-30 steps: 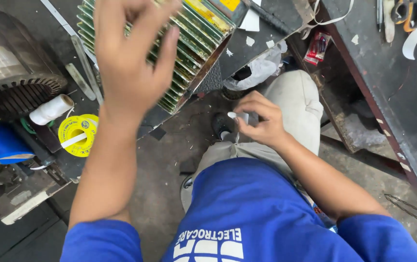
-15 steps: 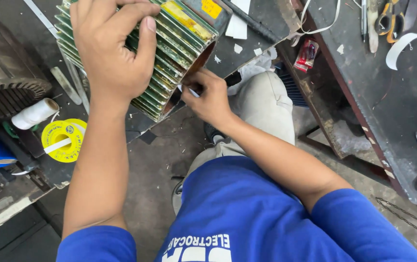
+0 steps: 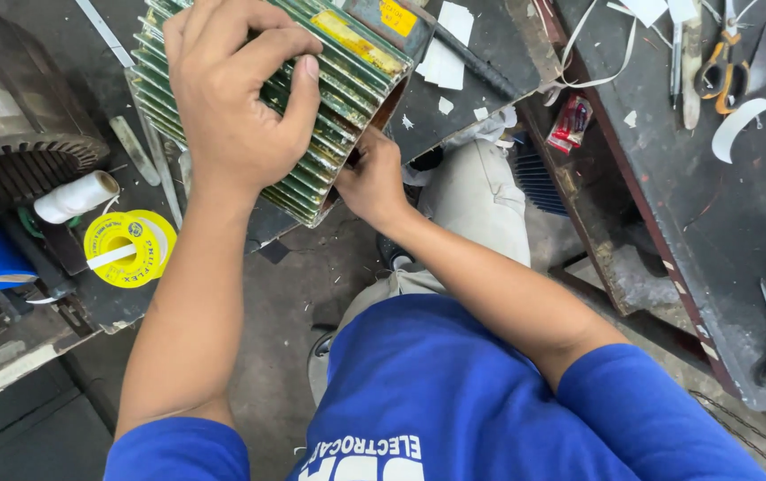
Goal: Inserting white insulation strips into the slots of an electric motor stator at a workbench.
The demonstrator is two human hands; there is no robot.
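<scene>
housing: green finned motor housing (image 3: 347, 98), lying on its side at the near edge of the dark surface (image 3: 490, 53), open end facing down toward the person's lap
left hand: left hand (image 3: 236, 98) clamped over the top of the fins, thumb on the near side, fingers (image 3: 223, 22) curled over the far side, so pressed onto the housing w/ a wide grip
right hand: right hand (image 3: 372, 183) at the open lower end, knuckles toward camera; fingers reach into the bore, tips hidden, can't tell if they pinch anything
weight: prob heavy, cast metal by the look; judged to need the surface under it, not a lift w/ one hand
stiffness: rigid, no give; fins look thin at the edges, could chip or bite into skin
grip: paint is worn and looks greasy, so likely slick on flat spots; fin grooves give the fingers purchase
where to hold: across the fins from above, as the left hand does, or by the rim of the open end; the yellow plate (image 3: 356, 40) is no place to grab
nearby: yellow tape roll (image 3: 125, 249) and white thread spool (image 3: 76, 196) left of the housing, well apart from both hands; orange-handled scissors (image 3: 723, 67) far right; paper scraps (image 3: 444, 62) just beside the housing
</scene>
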